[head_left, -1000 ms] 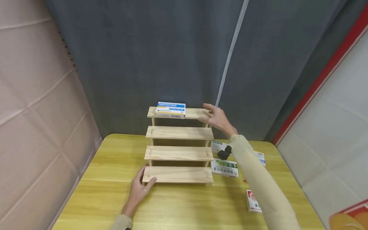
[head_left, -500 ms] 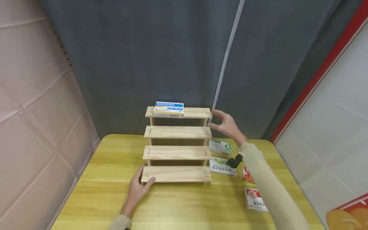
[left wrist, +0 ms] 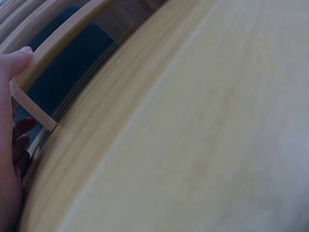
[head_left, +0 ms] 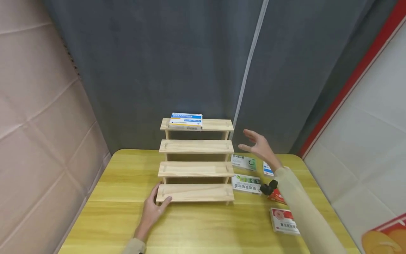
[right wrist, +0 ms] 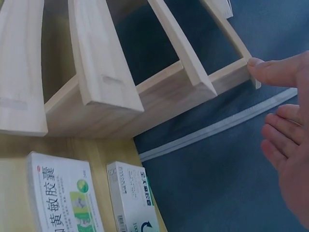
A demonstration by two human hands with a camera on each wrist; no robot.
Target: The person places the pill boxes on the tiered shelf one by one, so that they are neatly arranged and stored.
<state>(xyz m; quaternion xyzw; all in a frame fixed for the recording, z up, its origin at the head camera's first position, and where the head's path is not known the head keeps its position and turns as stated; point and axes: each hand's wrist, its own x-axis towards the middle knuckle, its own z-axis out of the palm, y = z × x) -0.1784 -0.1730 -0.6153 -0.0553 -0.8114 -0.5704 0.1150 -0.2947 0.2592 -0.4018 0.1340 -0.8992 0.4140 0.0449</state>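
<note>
A four-step wooden rack [head_left: 196, 169] stands on the table. On the left part of its top step lies a blue-and-white medicine box [head_left: 185, 121]. My left hand [head_left: 152, 210] grips the left end of the lowest step. In the left wrist view its thumb [left wrist: 19, 62] rests on the step's edge, while the other fingers curl beside the leg. My right hand [head_left: 260, 146] hangs in the air right of the rack, holding nothing, with thumb and fingers apart. Seen from the right wrist, the thumb tip [right wrist: 258, 65] appears beside the top step's end, apparently not touching it.
Right of the rack lie a white-and-green medicine box [head_left: 243, 162], a similar box [head_left: 246, 183] nearer me, a blue-and-white box [head_left: 268, 169], a red box [head_left: 277, 196] and a red-and-white box [head_left: 283, 221]. A grey curtain [head_left: 152, 70] hangs behind the table [head_left: 127, 183].
My right hand has moved away from the top step's right end, rightward and slightly down. More of the boxes on the right shows now. The left hand keeps its grip on the rack.
</note>
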